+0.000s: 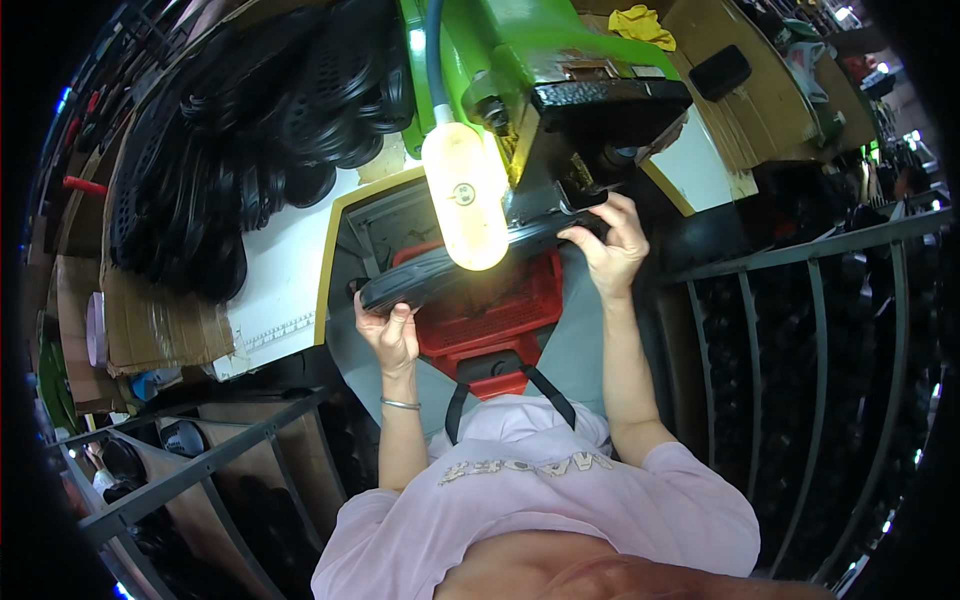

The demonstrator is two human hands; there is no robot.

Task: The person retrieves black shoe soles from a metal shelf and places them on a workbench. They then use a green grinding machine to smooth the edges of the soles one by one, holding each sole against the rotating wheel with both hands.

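Observation:
A long black shoe sole (430, 280), seen nearly edge-on, spans the gap between my hands under the machine head. My left hand (388, 332) grips its near left end, thumb in front. Around its far right end my right hand (612, 248) is closed, with the thumb and fingers beside the small metal part of the machine (580, 190). The green sewing-type machine (540, 40) has a dark end piece above my right hand. A glowing lamp (466, 195) hangs in front and hides the middle of the sole.
Many black soles (290, 100) lie piled on the left of the white tabletop (275, 280). A red plastic basket (490, 310) sits below my hands. To the right are a black phone (720, 72), a yellow cloth (642, 25) and a cardboard box (765, 100). Metal racks (815, 300) flank me.

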